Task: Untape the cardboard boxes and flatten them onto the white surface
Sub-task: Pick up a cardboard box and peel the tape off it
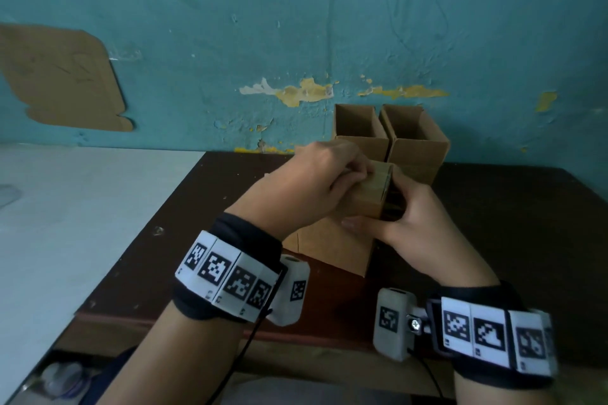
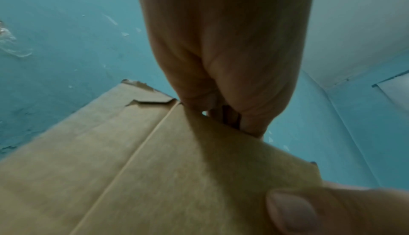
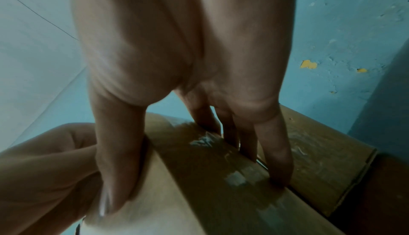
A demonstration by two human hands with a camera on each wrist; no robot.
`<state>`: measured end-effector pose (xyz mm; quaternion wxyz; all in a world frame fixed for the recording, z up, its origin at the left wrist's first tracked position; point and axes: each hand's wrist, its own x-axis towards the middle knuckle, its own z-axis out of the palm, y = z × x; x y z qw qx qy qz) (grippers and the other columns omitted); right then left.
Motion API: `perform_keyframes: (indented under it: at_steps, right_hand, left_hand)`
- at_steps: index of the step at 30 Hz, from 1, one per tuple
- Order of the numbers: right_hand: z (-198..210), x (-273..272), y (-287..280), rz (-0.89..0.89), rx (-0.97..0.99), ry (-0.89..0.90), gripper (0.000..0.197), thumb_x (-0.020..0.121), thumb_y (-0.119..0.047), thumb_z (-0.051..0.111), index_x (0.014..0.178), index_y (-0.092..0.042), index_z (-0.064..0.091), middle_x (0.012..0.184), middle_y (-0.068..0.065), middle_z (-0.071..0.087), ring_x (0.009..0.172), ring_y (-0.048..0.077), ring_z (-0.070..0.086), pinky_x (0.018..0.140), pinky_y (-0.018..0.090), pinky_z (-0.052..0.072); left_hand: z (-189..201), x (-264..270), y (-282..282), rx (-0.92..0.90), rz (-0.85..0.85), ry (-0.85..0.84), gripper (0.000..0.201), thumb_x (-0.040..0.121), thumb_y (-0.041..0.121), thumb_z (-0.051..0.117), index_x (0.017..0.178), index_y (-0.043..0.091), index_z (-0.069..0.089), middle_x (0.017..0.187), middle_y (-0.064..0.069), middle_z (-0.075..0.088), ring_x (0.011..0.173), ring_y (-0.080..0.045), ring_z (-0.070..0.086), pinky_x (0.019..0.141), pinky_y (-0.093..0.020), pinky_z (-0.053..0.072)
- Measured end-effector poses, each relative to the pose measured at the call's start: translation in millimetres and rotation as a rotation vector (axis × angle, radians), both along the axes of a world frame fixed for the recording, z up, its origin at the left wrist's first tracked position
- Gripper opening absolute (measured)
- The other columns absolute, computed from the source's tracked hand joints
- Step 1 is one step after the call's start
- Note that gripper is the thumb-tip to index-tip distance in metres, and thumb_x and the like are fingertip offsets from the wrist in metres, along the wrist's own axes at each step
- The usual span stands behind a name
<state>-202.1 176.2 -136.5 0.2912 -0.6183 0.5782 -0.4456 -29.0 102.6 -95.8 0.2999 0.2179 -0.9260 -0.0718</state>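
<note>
A taped cardboard box [image 1: 332, 246] stands upright in the middle of the dark table [image 1: 493, 223]. My left hand [image 1: 342, 171] curls over the left top flap [image 2: 132, 168] and its fingertips [image 2: 208, 102] pinch the flap's far edge. My right hand [image 1: 378, 207] grips the same flap from the right: its thumb [image 2: 292, 210] lies against the box's near side, and its fingers [image 3: 274, 160] dip into the seam between the two top flaps. Shiny clear tape [image 3: 236, 179] runs along that seam. The box's inside is hidden.
Two open-topped cardboard boxes [image 1: 362, 131] [image 1: 418, 141] stand side by side right behind, against the teal wall. The white surface [image 1: 82, 207] adjoins the table on the left. A flat cardboard piece [image 1: 59, 76] hangs on the wall at far left.
</note>
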Motion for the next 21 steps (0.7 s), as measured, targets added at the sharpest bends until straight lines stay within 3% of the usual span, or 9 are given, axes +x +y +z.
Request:
perform_keyframes:
  at_steps: [4, 12, 17, 19, 21]
  right_hand:
    - [-0.7, -1.5, -1.1, 0.006, -0.003, 0.016, 0.073, 0.069, -0.035, 0.088, 0.133, -0.036, 0.055, 0.119, -0.021, 0.065, 0.109, -0.018, 0.053, 0.082, 0.01, 0.039]
    - [1.1, -1.6, 0.0, 0.025, 0.007, 0.051, 0.074, 0.071, -0.036, 0.087, 0.136, -0.035, 0.053, 0.123, -0.021, 0.064, 0.115, -0.008, 0.054, 0.086, 0.012, 0.04]
    - [5.5, 2.3, 4.9, 0.036, -0.03, 0.017, 0.064, 0.079, -0.032, 0.082, 0.137, -0.032, 0.053, 0.124, -0.018, 0.065, 0.116, -0.006, 0.057, 0.096, 0.02, 0.046]
    - [8.6, 4.6, 7.3, 0.046, -0.08, -0.046, 0.062, 0.086, -0.041, 0.074, 0.142, -0.031, 0.051, 0.135, -0.016, 0.061, 0.124, -0.007, 0.054, 0.102, 0.022, 0.045]
    - [8.0, 6.1, 5.3, -0.042, -0.168, -0.019, 0.061, 0.087, -0.05, 0.067, 0.142, -0.026, 0.056, 0.143, -0.009, 0.058, 0.135, 0.003, 0.049, 0.111, 0.036, 0.043]
  left_hand:
    - [-0.7, -5.5, -2.2, -0.044, 0.047, -0.013, 0.011, 0.099, 0.016, 0.053, 0.099, 0.011, 0.062, 0.102, -0.001, 0.067, 0.091, -0.017, 0.065, 0.077, -0.039, 0.054]
    - [-0.4, -12.7, -1.2, -0.192, 0.166, 0.012, 0.012, 0.099, 0.021, 0.055, 0.099, 0.014, 0.065, 0.094, 0.003, 0.068, 0.078, -0.016, 0.065, 0.067, -0.036, 0.054]
    - [-3.7, -13.1, 0.2, -0.138, 0.215, 0.097, 0.01, 0.096, 0.025, 0.061, 0.096, 0.019, 0.069, 0.092, 0.007, 0.071, 0.08, -0.011, 0.067, 0.069, -0.027, 0.054]
    - [-5.1, -12.5, -0.8, -0.083, 0.22, 0.137, 0.01, 0.095, 0.025, 0.063, 0.095, 0.02, 0.071, 0.091, 0.009, 0.072, 0.081, -0.008, 0.067, 0.07, -0.024, 0.054]
    - [-5.8, -11.4, -3.0, -0.003, 0.209, 0.169, 0.01, 0.095, 0.026, 0.064, 0.095, 0.02, 0.073, 0.09, 0.011, 0.073, 0.084, -0.006, 0.068, 0.074, -0.03, 0.056]
